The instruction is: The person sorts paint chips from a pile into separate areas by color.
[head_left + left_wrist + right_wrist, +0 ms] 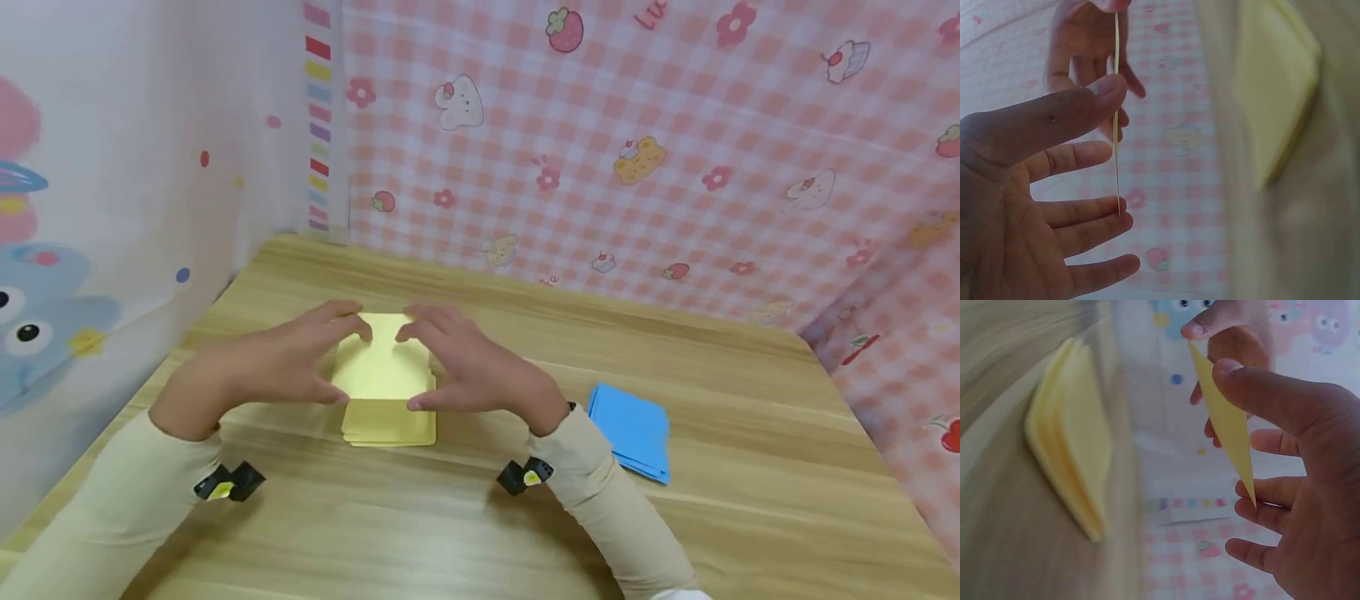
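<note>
Both hands hold a thin yellow square sheet [382, 362] level above a stack of yellow sheets [390, 429] on the table. My left hand [288, 358] grips its left side, thumb at the near edge and fingers toward the far edge. On the opposite side, my right hand [476, 367] holds it the same way. The left wrist view shows the held sheet [1116, 134] almost edge-on, apart from the stack [1279, 94]. From the right wrist, the sheet [1229, 425] looks flat and unfolded, and the stack's [1079, 437] layers are slightly uneven.
A stack of blue sheets [630, 429] lies on the wooden table [420, 525] beside the right forearm. Pink checked cloth [600, 108] covers the back and right side; a white printed sheet [187, 100] covers the left. Small black cameras are on both wrists.
</note>
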`<state>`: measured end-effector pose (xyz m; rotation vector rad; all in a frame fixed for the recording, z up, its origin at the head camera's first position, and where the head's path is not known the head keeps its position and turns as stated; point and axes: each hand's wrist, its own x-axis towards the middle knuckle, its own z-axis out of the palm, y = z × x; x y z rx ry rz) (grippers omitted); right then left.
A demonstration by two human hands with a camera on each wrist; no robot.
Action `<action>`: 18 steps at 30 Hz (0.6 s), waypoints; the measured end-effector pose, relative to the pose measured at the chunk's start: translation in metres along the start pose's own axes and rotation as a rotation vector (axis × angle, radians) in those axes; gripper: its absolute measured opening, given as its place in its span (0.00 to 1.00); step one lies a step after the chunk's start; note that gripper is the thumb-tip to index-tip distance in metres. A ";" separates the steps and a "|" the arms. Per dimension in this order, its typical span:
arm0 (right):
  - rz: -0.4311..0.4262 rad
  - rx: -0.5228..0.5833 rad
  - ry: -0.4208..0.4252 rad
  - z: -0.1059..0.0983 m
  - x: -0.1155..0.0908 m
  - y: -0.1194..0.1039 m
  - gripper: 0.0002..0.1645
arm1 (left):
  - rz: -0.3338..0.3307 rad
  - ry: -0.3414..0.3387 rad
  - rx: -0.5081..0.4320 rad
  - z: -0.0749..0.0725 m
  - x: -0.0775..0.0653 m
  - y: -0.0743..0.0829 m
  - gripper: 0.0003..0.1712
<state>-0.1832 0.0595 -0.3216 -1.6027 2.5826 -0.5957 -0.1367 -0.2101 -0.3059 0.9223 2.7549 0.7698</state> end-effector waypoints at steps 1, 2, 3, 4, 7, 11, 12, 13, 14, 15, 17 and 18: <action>0.029 0.013 -0.032 0.004 0.000 0.003 0.42 | -0.002 -0.018 0.003 0.005 0.003 -0.004 0.33; 0.063 0.024 -0.065 0.008 -0.001 0.005 0.43 | -0.002 -0.035 0.010 0.010 0.007 -0.007 0.33; 0.095 0.032 -0.097 0.012 -0.002 0.008 0.42 | 0.002 -0.053 0.017 0.016 0.010 -0.010 0.33; 0.124 0.038 -0.126 0.017 -0.004 0.010 0.43 | 0.009 -0.071 0.021 0.021 0.013 -0.013 0.32; 0.180 0.030 -0.198 0.029 -0.009 0.016 0.41 | 0.023 -0.129 0.030 0.034 0.022 -0.016 0.32; 0.192 0.010 -0.244 0.040 -0.016 0.022 0.39 | -0.007 -0.213 0.058 0.043 0.029 -0.014 0.31; 0.190 0.002 -0.249 0.042 -0.017 0.023 0.39 | -0.022 -0.227 0.065 0.044 0.030 -0.012 0.30; 0.191 0.007 -0.254 0.043 -0.017 0.024 0.39 | -0.033 -0.236 0.072 0.045 0.031 -0.011 0.31; 0.189 0.006 -0.258 0.044 -0.017 0.024 0.38 | -0.048 -0.244 0.077 0.045 0.031 -0.010 0.30; 0.187 0.005 -0.262 0.044 -0.017 0.025 0.39 | -0.057 -0.251 0.079 0.044 0.032 -0.009 0.31; 0.188 0.003 -0.267 0.044 -0.017 0.026 0.39 | -0.064 -0.253 0.085 0.043 0.032 -0.008 0.31; 0.183 0.000 -0.268 0.043 -0.017 0.027 0.40 | -0.067 -0.248 0.086 0.043 0.032 -0.007 0.33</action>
